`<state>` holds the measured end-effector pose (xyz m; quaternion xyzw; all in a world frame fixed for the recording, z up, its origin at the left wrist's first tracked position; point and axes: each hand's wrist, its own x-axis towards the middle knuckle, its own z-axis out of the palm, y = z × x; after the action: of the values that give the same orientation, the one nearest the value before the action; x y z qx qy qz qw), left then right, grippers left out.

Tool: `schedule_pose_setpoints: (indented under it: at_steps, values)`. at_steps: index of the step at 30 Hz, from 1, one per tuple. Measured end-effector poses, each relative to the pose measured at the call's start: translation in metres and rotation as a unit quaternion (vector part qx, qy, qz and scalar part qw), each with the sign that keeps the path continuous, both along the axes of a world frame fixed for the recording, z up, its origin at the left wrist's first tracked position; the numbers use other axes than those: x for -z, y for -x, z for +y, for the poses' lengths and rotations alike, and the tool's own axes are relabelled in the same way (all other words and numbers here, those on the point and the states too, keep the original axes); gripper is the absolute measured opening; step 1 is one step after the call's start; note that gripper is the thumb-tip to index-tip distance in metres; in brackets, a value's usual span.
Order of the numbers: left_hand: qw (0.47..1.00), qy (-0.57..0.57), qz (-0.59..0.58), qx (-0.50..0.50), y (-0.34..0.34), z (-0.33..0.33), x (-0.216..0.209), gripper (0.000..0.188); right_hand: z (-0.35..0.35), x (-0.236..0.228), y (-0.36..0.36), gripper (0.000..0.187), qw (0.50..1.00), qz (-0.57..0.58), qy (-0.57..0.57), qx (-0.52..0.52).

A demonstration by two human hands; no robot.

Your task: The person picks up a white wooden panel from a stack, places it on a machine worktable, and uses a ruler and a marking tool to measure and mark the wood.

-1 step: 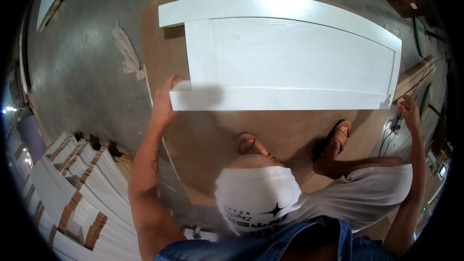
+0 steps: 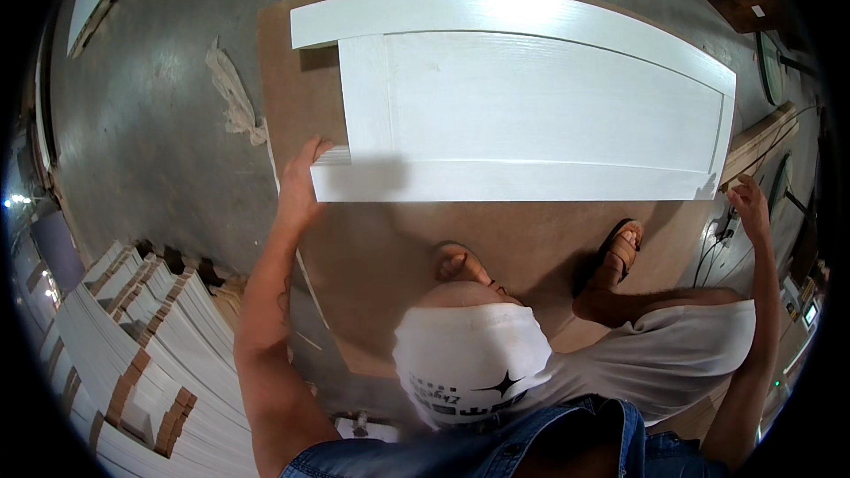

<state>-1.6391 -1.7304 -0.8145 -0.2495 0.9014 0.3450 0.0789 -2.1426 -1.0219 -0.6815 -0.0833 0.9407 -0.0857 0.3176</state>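
A white wood-grain furniture panel with a raised frame lies flat in front of me. Its far and near rails stick out at the left, leaving a notch between them. My left hand is closed at the left end of the near rail, fingers curling over the end. Just off the panel's near right corner is my right hand, loosely bent with fingers apart and nothing visible in it. A narrow gap seems to separate it from the panel.
Under the panel a brown sheet covers the floor, with my sandaled feet on it. A stack of white boards stands at the lower left. A pale cloth strip lies on the left. Wooden boards and cables sit at the right.
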Motion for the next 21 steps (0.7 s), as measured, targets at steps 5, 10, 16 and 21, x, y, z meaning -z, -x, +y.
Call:
schedule_pose_setpoints:
  at_steps: [5, 10, 16, 21]
  values:
    - [0.995, 0.074, -0.015, 0.071, -0.005, -0.005, 0.002, 0.06, 0.012, 0.006, 0.001, 0.058, 1.0, -0.001, 0.003, 0.002]
    - [0.994, 0.049, -0.087, 0.054, -0.003, -0.008, -0.009, 0.079, 0.0, 0.016, 0.0, 0.059, 0.999, -0.031, 0.036, 0.016]
    - [0.942, -0.258, 0.046, -0.21, -0.021, 0.022, -0.015, 0.12, 0.037, 0.034, -0.018, 0.07, 0.979, -0.047, 0.092, 0.176]
    - [0.859, -0.329, -0.043, -0.39, -0.076, 0.031, 0.002, 0.062, -0.002, 0.075, -0.029, 0.077, 0.949, -0.153, 0.163, 0.221]
